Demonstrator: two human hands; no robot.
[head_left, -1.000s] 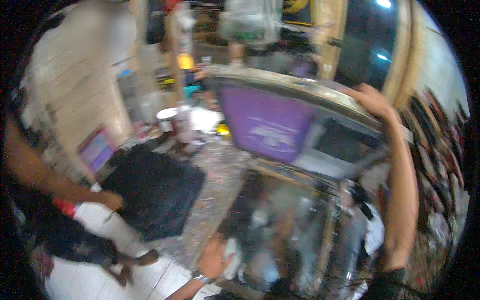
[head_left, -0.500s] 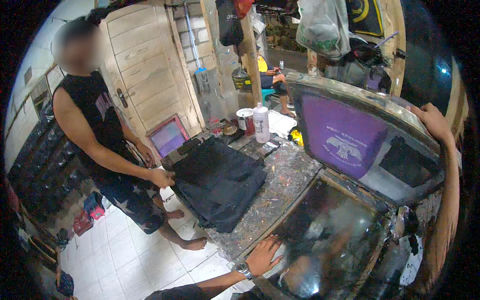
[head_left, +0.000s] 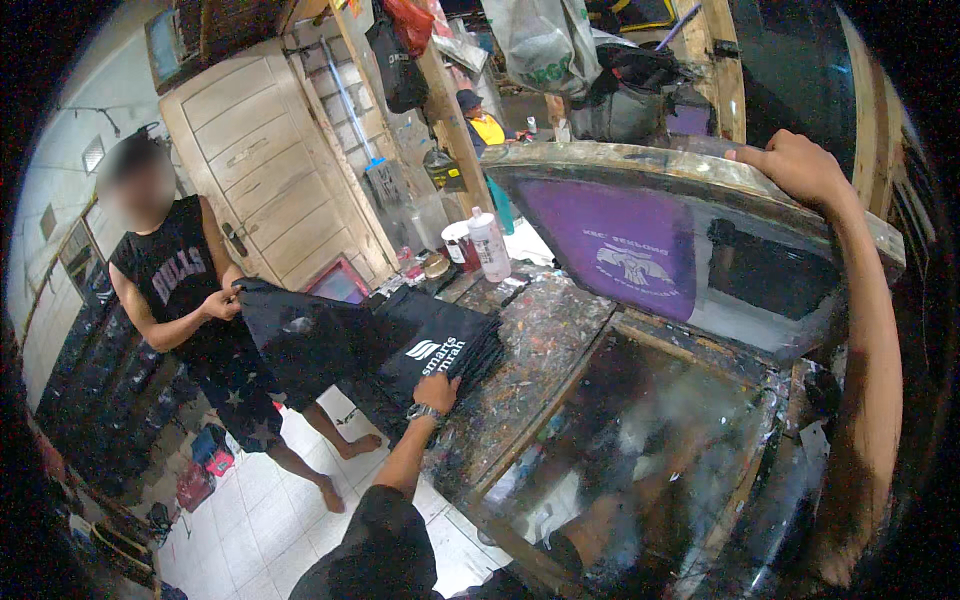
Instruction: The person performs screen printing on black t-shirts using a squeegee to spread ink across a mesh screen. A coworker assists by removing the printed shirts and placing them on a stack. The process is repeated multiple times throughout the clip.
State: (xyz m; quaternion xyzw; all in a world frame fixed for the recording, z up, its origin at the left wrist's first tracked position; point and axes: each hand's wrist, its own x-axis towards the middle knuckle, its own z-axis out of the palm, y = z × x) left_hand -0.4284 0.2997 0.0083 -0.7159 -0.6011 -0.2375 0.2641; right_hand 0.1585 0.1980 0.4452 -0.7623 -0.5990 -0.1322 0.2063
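My left hand [head_left: 436, 390] has its fingers curled on the edge of a stack of black fabric [head_left: 447, 330] with a white print, at the bench's left part. My right hand [head_left: 795, 165] grips the top edge of a tilted wooden screen frame [head_left: 640, 155], whose mesh [head_left: 560, 225] is purple with a pale emblem. Below the frame lies a smudged glass panel [head_left: 640, 420] in a wooden border. Left of the stack, a co-worker's hand [head_left: 222, 305] holds up a black fabric piece [head_left: 300, 325].
The co-worker [head_left: 165, 250] stands left on white tiles [head_left: 250, 530], before a door [head_left: 235, 150]. A bottle [head_left: 490, 245] and tubs [head_left: 460, 250] stand on the paint-stained bench [head_left: 540, 350]. Bags [head_left: 535, 45] hang above; another person [head_left: 485, 125] sits beyond the posts.
My left hand has moved from beside the glass panel up-left onto the fabric stack. The co-worker has lifted a black piece, and white print now shows. My right hand stays on the frame.
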